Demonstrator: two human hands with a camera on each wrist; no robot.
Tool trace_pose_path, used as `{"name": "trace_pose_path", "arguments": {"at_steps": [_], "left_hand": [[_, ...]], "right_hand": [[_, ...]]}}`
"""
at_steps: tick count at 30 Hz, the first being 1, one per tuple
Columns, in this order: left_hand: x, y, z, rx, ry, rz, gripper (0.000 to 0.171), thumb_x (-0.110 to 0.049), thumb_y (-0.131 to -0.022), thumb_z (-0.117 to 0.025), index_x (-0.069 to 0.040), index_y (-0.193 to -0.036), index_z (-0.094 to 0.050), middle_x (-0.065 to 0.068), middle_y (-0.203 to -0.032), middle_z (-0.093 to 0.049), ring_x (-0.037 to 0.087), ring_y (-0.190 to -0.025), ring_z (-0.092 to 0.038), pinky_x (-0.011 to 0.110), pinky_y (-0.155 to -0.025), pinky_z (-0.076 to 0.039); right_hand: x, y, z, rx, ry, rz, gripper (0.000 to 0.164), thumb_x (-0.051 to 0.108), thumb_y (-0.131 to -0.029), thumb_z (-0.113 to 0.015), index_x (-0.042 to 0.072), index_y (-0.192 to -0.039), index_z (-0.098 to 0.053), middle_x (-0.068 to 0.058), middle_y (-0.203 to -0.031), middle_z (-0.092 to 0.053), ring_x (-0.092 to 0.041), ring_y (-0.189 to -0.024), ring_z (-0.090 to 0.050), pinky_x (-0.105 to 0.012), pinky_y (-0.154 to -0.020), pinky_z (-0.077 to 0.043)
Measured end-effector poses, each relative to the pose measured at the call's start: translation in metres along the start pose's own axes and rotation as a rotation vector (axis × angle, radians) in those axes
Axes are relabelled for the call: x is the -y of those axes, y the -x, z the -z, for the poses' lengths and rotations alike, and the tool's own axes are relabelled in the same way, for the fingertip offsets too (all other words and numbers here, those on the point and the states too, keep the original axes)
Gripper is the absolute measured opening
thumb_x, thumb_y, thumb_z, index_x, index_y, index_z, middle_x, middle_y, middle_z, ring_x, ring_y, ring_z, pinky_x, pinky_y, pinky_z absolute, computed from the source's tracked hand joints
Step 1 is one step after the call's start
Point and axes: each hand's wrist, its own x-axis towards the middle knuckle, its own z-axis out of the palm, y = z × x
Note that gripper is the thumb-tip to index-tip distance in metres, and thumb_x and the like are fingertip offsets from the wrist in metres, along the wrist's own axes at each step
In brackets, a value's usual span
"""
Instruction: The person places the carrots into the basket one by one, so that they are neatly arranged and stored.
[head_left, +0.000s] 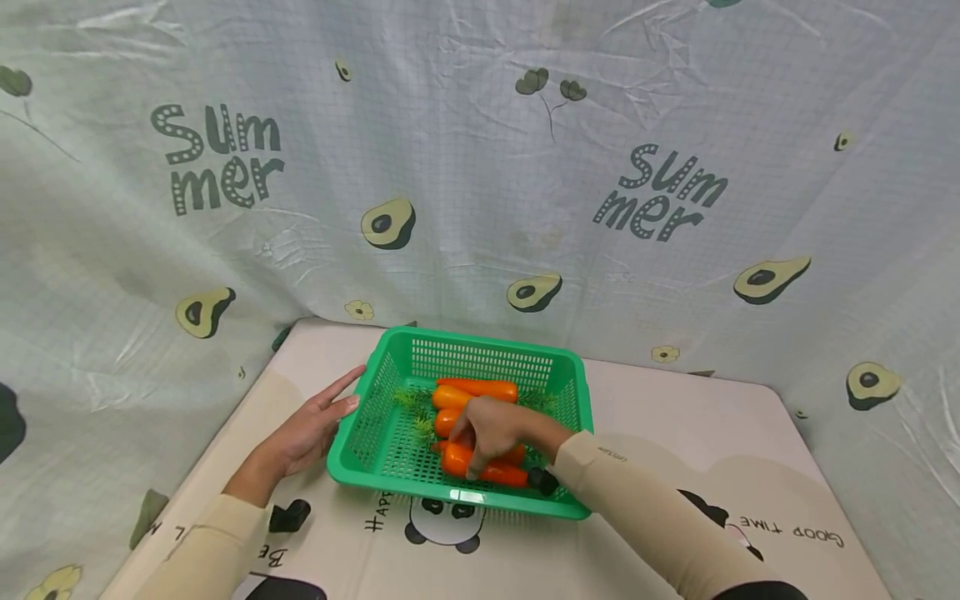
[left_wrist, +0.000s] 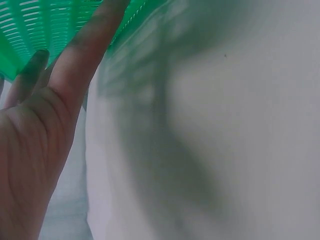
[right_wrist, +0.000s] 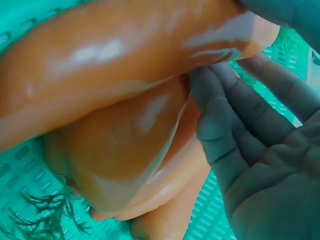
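Note:
A green plastic basket (head_left: 487, 340) with slotted walls holds several shiny orange carrots (head_left: 491, 388). My right hand (head_left: 492, 423) reaches into it and grips the front carrot (head_left: 455, 461), thumb on one side and fingers on the other. Up close in the right wrist view, that carrot (right_wrist: 125, 55) lies across other carrots (right_wrist: 120, 150), and the fingertips press at its underside. At the basket's left side is my left hand (head_left: 303, 433), its fingers extended along the outer wall and rim. The left wrist view shows a straight finger (left_wrist: 82, 60) against the basket wall.
Feathery green sprigs (head_left: 414, 402) lie in the basket. A dark patch (head_left: 542, 481) shows by the front carrot's right end; I cannot tell what it is. The light table cover (head_left: 675, 433) bears printed drawings and words. Behind hangs a printed curtain (head_left: 465, 167) with avocados.

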Motion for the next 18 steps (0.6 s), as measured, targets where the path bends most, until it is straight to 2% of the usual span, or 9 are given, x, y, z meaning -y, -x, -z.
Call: {"name": "trace_pose_path", "arguments": {"at_steps": [9, 14, 18], "left_hand": [[0.0002, 0.0009, -0.0002, 0.002, 0.003, -0.002, 0.069, -0.041, -0.111, -0.047, -0.032, -0.169, -0.01, 0.023, -0.166, -0.033, 0.026, -0.137, -0.053, 0.039, -0.099, -0.052], [0.0009, 0.001, 0.0003, 0.003, 0.007, -0.004, 0.069, -0.041, -0.111, -0.048, -0.032, -0.169, -0.01, 0.022, -0.164, -0.037, 0.024, -0.132, -0.057, 0.039, -0.097, -0.053], [0.0005, 0.0022, 0.0015, 0.002, -0.001, -0.008, 0.069, -0.041, -0.111, -0.047, -0.031, -0.169, -0.01, 0.019, -0.16, -0.042, 0.02, -0.126, -0.059, 0.038, -0.095, -0.053]], "right_hand": [[0.0039, -0.0029, -0.006, 0.011, 0.026, 0.008, 0.048, 0.012, -0.071, -0.096, 0.008, -0.116, -0.08, 0.01, -0.084, -0.069, -0.004, -0.073, -0.052, -0.019, -0.068, -0.05], [0.0044, -0.005, -0.01, 0.001, 0.035, 0.0, 0.04, 0.008, -0.075, -0.093, 0.008, -0.113, -0.081, 0.004, -0.095, -0.075, -0.004, -0.079, -0.057, -0.019, -0.074, -0.052], [0.0053, -0.0022, -0.0063, -0.021, -0.014, -0.01, 0.039, 0.006, -0.08, -0.089, 0.007, -0.118, -0.079, -0.001, -0.103, -0.077, -0.007, -0.084, -0.059, -0.021, -0.078, -0.053]]}}
